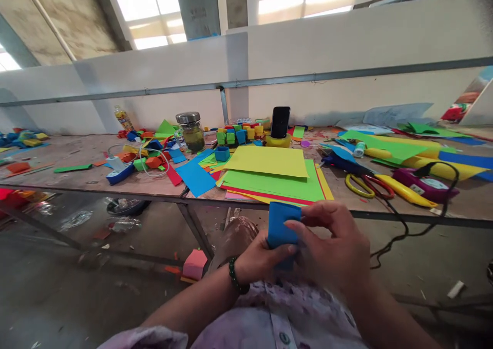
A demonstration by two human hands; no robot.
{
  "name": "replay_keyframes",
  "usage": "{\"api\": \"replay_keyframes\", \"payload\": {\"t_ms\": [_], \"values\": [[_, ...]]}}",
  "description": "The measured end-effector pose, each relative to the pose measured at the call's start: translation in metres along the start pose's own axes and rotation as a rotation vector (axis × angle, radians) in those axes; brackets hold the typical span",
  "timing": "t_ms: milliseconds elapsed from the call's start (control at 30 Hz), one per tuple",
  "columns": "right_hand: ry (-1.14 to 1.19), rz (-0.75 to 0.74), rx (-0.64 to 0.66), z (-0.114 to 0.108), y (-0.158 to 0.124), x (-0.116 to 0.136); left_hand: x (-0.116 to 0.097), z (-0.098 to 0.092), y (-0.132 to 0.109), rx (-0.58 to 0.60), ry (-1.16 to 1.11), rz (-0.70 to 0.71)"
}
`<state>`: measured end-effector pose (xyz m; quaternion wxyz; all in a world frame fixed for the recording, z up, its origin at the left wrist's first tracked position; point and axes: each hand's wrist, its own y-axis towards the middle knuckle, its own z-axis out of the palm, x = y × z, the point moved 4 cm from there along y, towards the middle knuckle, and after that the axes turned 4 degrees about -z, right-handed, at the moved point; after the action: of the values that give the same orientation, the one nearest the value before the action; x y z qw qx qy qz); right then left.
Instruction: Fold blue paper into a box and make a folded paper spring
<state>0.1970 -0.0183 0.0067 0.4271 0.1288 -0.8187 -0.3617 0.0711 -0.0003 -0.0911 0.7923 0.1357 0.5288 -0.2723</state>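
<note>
A folded piece of blue paper (283,225) is held upright above my lap, in front of the table edge. My left hand (262,259) grips its lower left part, with the thumb across the front. At its right side, my right hand (333,246) pinches the edge between thumb and fingers. Some fingers are hidden behind the paper. Just beyond lies a stack of coloured sheets, with a yellow sheet (265,161) on top and green sheets (269,184) below. A flat blue sheet (196,177) lies left of the stack.
Scissors (370,185) and a purple device (425,184) with a black cord lie at the right. Behind the stack stand a phone (280,122), small folded paper boxes (239,134) and a glass jar (191,133). A blue tape dispenser-like object (120,173) is at left.
</note>
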Motion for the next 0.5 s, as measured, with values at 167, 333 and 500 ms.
{"api": "replay_keyframes", "payload": {"t_ms": [167,333,500], "values": [[-0.137,-0.084,0.038,0.000,-0.001,0.004,-0.003,0.004,0.001,0.001,0.036,0.037],[-0.143,-0.147,0.087,-0.002,0.001,0.011,-0.006,0.007,-0.001,0.024,0.052,0.048],[-0.111,-0.112,0.055,-0.004,0.000,0.010,-0.003,0.001,-0.002,-0.023,0.129,0.075]]}}
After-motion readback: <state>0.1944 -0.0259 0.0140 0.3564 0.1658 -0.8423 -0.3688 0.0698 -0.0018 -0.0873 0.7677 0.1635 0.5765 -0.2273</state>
